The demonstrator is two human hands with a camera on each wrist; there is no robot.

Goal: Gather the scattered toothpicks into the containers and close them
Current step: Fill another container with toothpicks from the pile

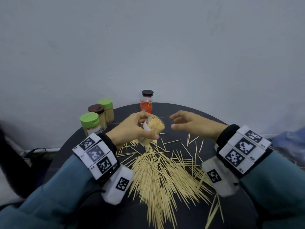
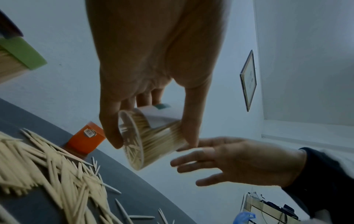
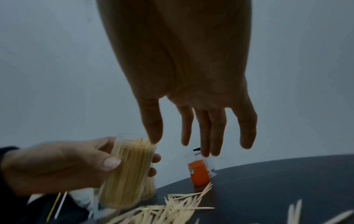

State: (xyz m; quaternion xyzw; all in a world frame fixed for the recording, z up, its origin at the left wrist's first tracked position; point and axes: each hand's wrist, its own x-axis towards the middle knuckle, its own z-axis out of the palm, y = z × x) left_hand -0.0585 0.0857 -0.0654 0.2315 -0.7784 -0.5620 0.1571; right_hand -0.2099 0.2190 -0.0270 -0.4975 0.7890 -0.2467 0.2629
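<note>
My left hand [image 1: 140, 128] grips a clear, lidless container [image 1: 152, 129] packed with toothpicks, lifted above the round dark table [image 1: 189, 113] and tilted toward me. The same container [image 2: 151, 136] shows in the left wrist view, and again as the container [image 3: 130, 171] in the right wrist view. My right hand [image 1: 184, 123] hovers just right of it with fingers spread and empty, shown too as the right hand [image 3: 199, 136]. A large heap of loose toothpicks [image 1: 158, 176] lies on the table below both hands. An orange-labelled container [image 1: 146, 106] stands open at the back.
Three closed containers stand at the back left: a green-lidded one [image 1: 90, 123], a brown-lidded one [image 1: 97, 115] and another green-lidded one [image 1: 106, 109]. A dark lid [image 1: 147, 93] sits behind the orange-labelled container. Stray toothpicks [image 1: 193, 142] lie scattered toward the right.
</note>
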